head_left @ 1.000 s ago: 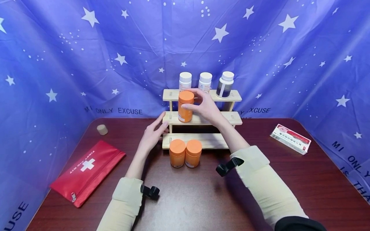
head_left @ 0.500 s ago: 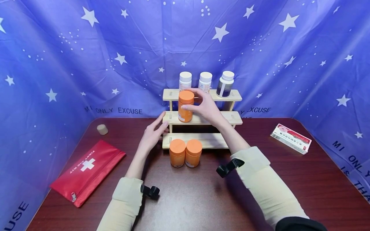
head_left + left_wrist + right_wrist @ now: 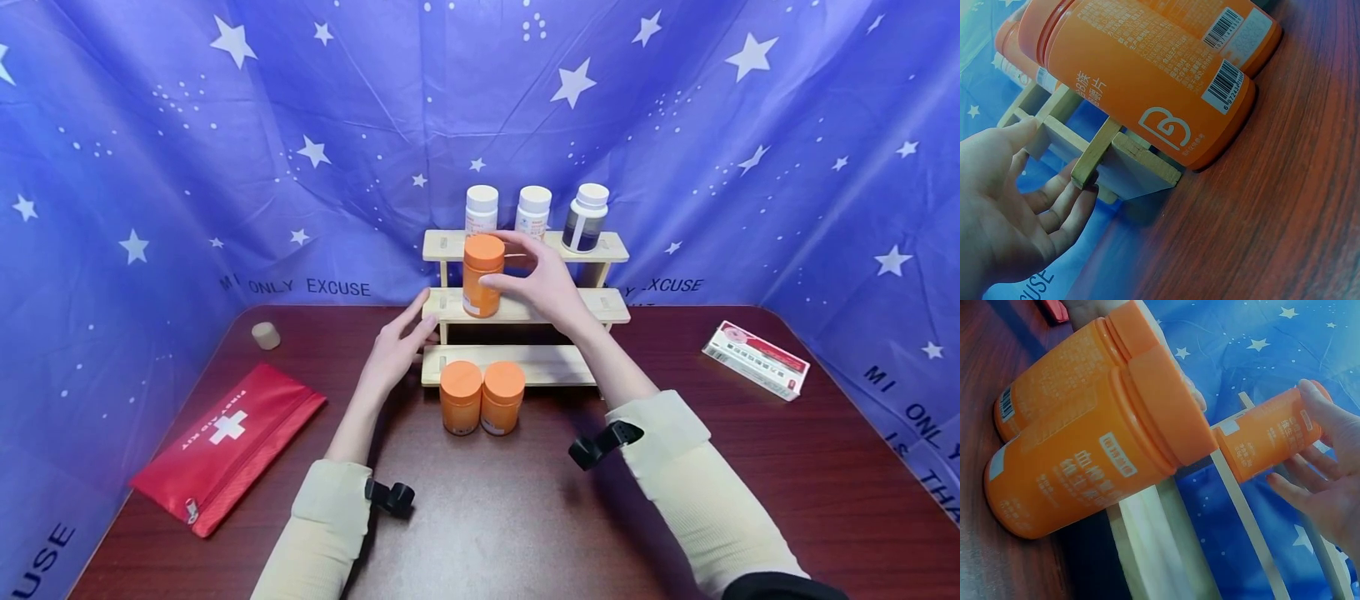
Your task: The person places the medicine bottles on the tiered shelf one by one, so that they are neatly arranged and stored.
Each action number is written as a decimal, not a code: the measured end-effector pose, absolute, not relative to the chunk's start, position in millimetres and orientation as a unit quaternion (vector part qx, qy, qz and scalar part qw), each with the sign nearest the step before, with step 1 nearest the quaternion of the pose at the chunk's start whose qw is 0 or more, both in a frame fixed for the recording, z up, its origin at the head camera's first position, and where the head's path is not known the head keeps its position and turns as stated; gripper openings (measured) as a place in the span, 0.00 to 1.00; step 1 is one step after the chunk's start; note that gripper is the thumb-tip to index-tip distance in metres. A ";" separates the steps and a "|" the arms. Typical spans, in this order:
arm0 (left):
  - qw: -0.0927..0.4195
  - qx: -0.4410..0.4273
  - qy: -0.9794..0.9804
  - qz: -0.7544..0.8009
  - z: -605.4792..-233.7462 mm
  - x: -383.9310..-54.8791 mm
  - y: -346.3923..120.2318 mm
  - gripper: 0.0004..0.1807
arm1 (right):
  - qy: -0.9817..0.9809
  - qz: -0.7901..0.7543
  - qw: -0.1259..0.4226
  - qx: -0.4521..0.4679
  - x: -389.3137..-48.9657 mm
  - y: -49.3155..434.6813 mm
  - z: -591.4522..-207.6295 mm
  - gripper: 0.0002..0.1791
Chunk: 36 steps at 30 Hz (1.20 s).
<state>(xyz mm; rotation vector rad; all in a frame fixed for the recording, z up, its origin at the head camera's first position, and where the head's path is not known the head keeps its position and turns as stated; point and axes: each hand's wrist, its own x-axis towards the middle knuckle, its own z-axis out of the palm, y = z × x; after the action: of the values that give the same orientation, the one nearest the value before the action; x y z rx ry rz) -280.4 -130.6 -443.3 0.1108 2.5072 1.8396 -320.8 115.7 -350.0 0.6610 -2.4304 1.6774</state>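
An orange pill bottle [image 3: 480,287] stands upright at the left of the middle shelf of a three-step wooden rack [image 3: 555,308]. My right hand [image 3: 551,287] is around its right side, thumb overlapping the front and index finger behind the cap. In the right wrist view the other fingers spread loosely beside the bottle [image 3: 1269,434]. My left hand [image 3: 395,350] rests against the rack's left end, fingers extended, fingertips touching the shelf ends [image 3: 1094,153]. Two more orange bottles, a left one [image 3: 461,398] and a right one [image 3: 502,398], stand side by side before the bottom shelf.
On the top shelf stand two white bottles [image 3: 481,210] [image 3: 534,212] and a dark-labelled bottle [image 3: 585,219]. A red first aid pouch [image 3: 232,450] and a small beige cylinder [image 3: 266,336] lie at the left. A red-and-white medicine box [image 3: 756,360] lies at the right.
My right hand has slid slightly right, its thumb drawing back from the bottle's front toward its right edge. The bottle stays on the middle shelf. My left hand has not moved.
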 end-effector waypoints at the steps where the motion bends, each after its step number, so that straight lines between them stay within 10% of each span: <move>1: 0.019 0.034 0.805 0.592 -442.6 -280.7 -130.4 0.30 | -0.797 0.559 0.060 0.219 -319.5 117.1 -351.0 0.36; 24: 0.000 0.046 0.807 0.588 -442.0 -281.8 -128.0 0.33 | -0.742 0.634 0.089 0.200 -259.8 151.8 -395.5 0.35; 36: 0.013 0.035 0.806 0.591 -443.2 -280.8 -129.8 0.31 | -0.768 0.591 0.002 0.246 -246.4 159.6 -413.7 0.32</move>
<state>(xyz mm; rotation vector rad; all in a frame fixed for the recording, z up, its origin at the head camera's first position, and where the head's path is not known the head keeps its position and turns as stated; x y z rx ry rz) -280.8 -129.8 -443.2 0.1096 2.5106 1.8407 -246.4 159.6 -413.7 0.7712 -2.4087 1.8553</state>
